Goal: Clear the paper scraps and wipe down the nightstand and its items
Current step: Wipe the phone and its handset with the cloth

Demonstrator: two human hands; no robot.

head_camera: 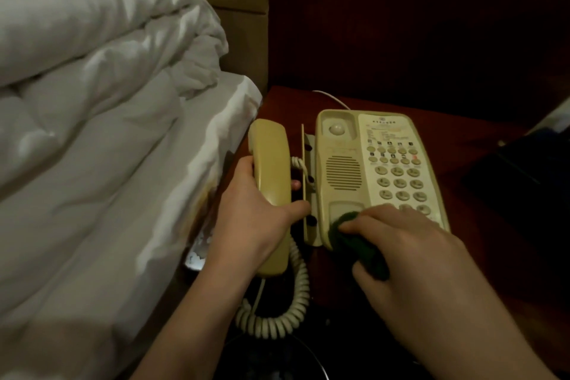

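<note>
Left hand point(256, 219) fingers wrap handset point(271, 191), lifted off phone base point(379, 176). Right hand point(410, 256) fingers pinch green cloth point(354, 241) in lower cradle recess; nightstand point(462, 148) open at right.

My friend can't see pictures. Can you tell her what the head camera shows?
A person's left hand holds a beige phone handset lifted off its base while the right hand presses a dark green cloth into the base's empty cradle. The phone sits on a dark red nightstand beside a white bed.

text: none legible | phone base point(382, 170) faceplate print and keypad marks | seemingly too blurred
</note>
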